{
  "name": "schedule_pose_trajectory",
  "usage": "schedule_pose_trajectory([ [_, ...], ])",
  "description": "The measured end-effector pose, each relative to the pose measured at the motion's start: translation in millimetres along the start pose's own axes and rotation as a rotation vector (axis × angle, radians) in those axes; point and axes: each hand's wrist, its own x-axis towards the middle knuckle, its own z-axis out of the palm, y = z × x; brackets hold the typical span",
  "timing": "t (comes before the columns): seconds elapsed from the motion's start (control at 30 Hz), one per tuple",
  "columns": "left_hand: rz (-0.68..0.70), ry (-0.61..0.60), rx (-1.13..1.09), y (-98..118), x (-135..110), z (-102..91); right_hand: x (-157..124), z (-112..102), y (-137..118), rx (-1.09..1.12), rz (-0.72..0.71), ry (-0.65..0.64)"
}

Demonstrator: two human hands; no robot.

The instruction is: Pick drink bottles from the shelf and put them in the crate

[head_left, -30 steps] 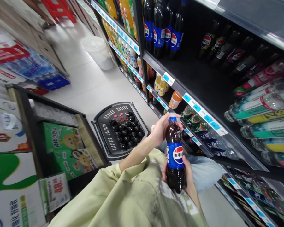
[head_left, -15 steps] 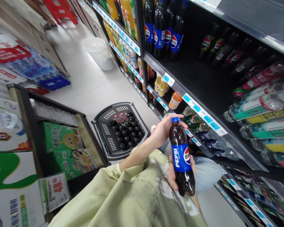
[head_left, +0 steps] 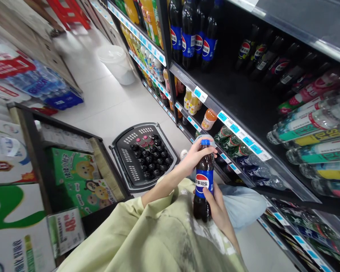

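I have a bottle of Pepsi cola (head_left: 203, 179) between my two hands, cap uppermost, in front of my pale green T-shirt (head_left: 124, 238). My left hand (head_left: 195, 155) is partly curled about the neck, just below the blue cap (head_left: 205, 142), with its fingers bent round the dark plastic. My right hand (head_left: 219, 209) is closed round the lower body from the side, its thumb laid over the edge of the blue label; the fingers behind the bottle are hidden from me. The label's round red, white and blue emblem with its Chinese lettering faces up towards me. Past my knee in light blue jeans (head_left: 240, 211) runs the black shelf (head_left: 226, 88), its front edge lined with blue-and-white price tags (head_left: 248, 141). On it, four large Pepsi bottles (head_left: 188, 41) stand in a cluster at the far end, and clear bottles with teal and yellow labels (head_left: 314, 122) lie on their sides to the right. A lower level carries an orange-coloured drink bottle (head_left: 209, 120). On the floor beyond my left forearm sits a dark grey shopping basket (head_left: 121, 151) with many black round tops (head_left: 151, 158) packed inside, plus a few pinkish ones. To my left are green printed boxes (head_left: 79, 166) in a display stand, and farther up the aisle a white bucket (head_left: 115, 62) stands near the shelving
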Motion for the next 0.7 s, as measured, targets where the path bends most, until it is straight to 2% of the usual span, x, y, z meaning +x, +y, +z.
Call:
schedule_pose_trajectory([
  [0.1,-0.083,0.008,-0.127,3,2,-5.5,0,2,-6,-0.159,-0.107,0.056],
  [0.17,-0.123,-0.025,-0.277,6,3,-9.8,0,4,-10,-0.094,-0.149,0.028],
  [0.3,-0.016,-0.052,-0.48,6,4,-16.6,-2,8,-17,0.045,-0.117,-0.071],
  [0.4,0.085,-0.002,-0.447,-2,5,-18.3,-6,9,-23,0.016,-0.057,-0.134],
  [0.5,0.081,0.062,-0.329,-13,7,-15.3,-8,8,-29,-0.069,-0.023,-0.188],
  [0.6,0.086,0.128,-0.288,-23,11,-6.2,-8,6,-33,-0.165,-0.032,-0.239],
  [0.7,0.104,0.145,-0.286,-31,15,7.4,-8,5,-36,-0.221,-0.05,-0.249],
])
